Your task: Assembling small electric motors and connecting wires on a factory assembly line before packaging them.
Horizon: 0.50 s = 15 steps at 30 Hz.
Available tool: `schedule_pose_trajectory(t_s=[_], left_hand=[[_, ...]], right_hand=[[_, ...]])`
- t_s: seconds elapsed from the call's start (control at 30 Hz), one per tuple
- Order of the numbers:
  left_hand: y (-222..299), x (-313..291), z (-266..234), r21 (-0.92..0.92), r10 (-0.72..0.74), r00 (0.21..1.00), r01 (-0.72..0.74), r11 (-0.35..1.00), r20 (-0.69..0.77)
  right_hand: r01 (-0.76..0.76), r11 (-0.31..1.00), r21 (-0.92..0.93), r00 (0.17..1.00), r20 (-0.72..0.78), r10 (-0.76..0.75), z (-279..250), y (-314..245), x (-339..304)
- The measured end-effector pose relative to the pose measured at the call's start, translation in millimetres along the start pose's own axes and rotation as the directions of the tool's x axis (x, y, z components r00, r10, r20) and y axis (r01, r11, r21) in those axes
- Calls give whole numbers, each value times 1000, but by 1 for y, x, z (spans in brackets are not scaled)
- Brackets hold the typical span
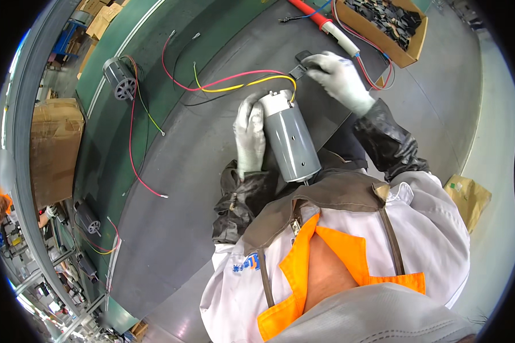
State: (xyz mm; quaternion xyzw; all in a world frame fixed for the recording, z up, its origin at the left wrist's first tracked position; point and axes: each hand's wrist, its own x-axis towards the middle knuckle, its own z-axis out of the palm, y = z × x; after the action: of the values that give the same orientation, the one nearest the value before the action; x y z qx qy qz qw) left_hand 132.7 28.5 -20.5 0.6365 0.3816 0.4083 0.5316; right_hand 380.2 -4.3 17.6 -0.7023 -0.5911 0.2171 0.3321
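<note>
Leftward, smooth dark-grey tabletop (177, 160) spreads wide at motor's nine o'clock; left white-gloved hand (250, 128) against glossy grey cylindrical motor (292, 142), picture centre, closure can't be told; right white-gloved hand (339, 79), one o'clock, pinches small black piece (303, 55); tabletop's edge near, three o'clock.

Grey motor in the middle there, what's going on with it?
A person in white gloves has the left hand against the side of the motor, near its white end. The right hand has its fingers at a small dark piece just beyond that end; how firm the grip is can't be told. Loose wires trail leftward over the dark table. Another motor lies farther left.
</note>
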Motion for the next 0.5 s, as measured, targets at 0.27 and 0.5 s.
schedule_pose_trajectory(t_s=[0.27,0.5], left_hand=[[46,0,-22,491,137,990,-103,865,-34],[-9,-2,-11,-2,83,937,-89,996,-340]], right_hand=[[195,809,-555,978,48,-202,38,24,23],[-236,942,238,958,221,184,5,-40,7]])
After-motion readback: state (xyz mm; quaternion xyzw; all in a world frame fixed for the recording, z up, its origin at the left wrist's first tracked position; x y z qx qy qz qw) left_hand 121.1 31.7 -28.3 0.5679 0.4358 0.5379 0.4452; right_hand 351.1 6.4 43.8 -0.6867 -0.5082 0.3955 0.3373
